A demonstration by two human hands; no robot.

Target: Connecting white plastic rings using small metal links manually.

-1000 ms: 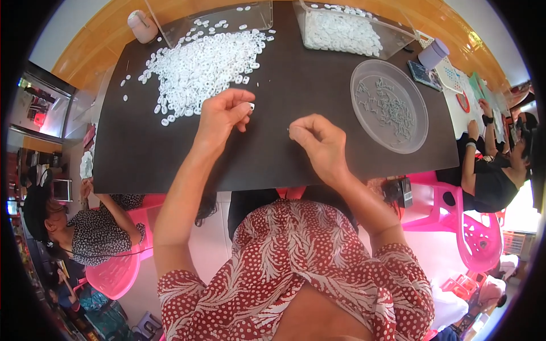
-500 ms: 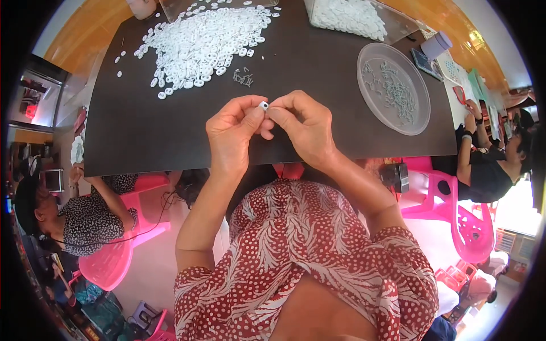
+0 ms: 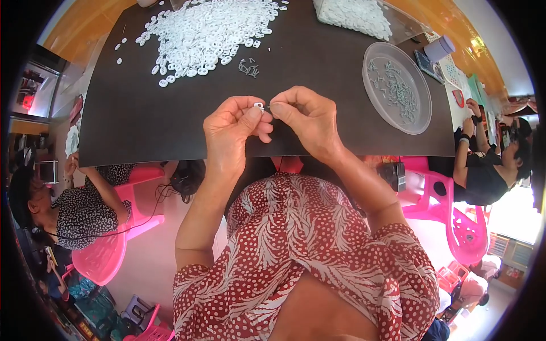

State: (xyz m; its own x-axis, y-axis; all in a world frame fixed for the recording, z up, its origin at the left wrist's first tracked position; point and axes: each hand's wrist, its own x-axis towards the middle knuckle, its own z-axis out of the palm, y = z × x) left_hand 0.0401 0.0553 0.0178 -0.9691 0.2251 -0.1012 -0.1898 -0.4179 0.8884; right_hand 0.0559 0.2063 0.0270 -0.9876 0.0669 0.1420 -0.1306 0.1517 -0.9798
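Observation:
Above the dark table, near its front edge, my left hand point(image 3: 232, 122) pinches a small white plastic piece point(image 3: 259, 105) with a hole in it between thumb and forefinger. Close beside it on the right, my right hand point(image 3: 307, 118) is closed in a pinch. A tiny dark tip shows at those fingertips, pointing at the white piece; it looks like a small grey screw, mostly hidden by the fingers. Just beyond my hands lies a little heap of grey screws point(image 3: 248, 67). Behind it spreads a large pile of white plastic pieces point(image 3: 207, 37).
On the right stands a round clear dish point(image 3: 372, 98) holding many grey screws. A clear bin point(image 3: 406, 29) of white pieces is at the back, near a lidded jar point(image 3: 439, 48) and a phone point(image 3: 427, 65). Co-workers sit left point(image 3: 91, 210) and right point(image 3: 489, 170).
My right fingertips have drawn slightly away to the right from the white piece, opening a small gap. The white piece has turned in my left fingers. The whole view has shifted slightly.

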